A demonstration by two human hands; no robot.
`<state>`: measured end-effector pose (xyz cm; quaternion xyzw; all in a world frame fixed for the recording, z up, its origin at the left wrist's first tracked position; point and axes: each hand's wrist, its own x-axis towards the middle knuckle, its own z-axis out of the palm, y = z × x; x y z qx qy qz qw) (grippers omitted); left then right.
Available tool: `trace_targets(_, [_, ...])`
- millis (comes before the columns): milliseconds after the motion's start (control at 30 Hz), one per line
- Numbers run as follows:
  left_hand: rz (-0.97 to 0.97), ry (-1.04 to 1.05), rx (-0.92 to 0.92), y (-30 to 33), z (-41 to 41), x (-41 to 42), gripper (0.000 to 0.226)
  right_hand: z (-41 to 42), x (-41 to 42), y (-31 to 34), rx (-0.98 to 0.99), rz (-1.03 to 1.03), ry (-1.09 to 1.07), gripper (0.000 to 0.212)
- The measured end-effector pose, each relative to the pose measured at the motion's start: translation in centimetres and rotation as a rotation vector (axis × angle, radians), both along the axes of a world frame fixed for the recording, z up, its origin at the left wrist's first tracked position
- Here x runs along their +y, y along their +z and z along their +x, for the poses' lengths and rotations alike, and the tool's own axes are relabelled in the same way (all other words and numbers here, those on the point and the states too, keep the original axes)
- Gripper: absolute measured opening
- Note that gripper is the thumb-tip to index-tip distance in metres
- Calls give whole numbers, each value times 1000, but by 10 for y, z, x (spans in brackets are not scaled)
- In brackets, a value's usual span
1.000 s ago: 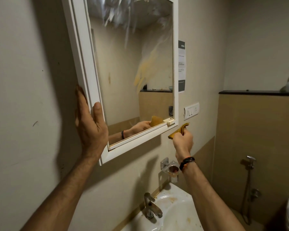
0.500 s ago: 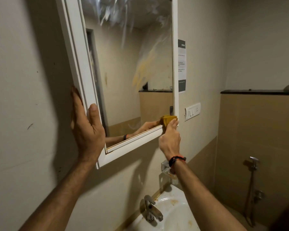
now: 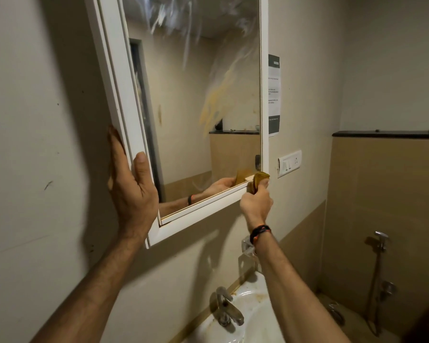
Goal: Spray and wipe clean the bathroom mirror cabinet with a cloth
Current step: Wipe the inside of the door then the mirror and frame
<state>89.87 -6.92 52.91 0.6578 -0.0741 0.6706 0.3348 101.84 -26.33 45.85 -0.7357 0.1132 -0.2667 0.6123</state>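
My left hand (image 3: pixel 131 191) lies flat and open-fingered along the left edge of the mirror cabinet (image 3: pixel 131 120), thumb on the white frame's front. My right hand (image 3: pixel 256 203) has its grip clamped on a folded yellow-brown cloth (image 3: pixel 259 179), pressing it against the frame's lower right corner. Smears streak the upper glass; below are a sink (image 3: pixel 255 315) and tap (image 3: pixel 224 310).
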Motion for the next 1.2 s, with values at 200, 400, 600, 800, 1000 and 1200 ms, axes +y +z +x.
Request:
trace_targets(200, [-5,-1,-3,-1,2,1,55,18,-50,15,68,-36,121,58])
trace_targets(400, [-7,11,-3,-1,3,1,55,3,-30,-8,-2,-140,126,46])
trace_targets(600, [-1,15,-7,-1,2,2,53,20,-49,15,87,-91,128,52])
trace_targets(800, [-5,6,-6,-2,3,2,54,18,-52,2,48,-108,186,49])
trace_targets(1000, [-11,19,16,-2,3,4,56,15,-60,14,-17,220,118,26])
trace_targets(1200, [-19,0,37,4,-2,5,58,11,-56,41,-176,58,23,52])
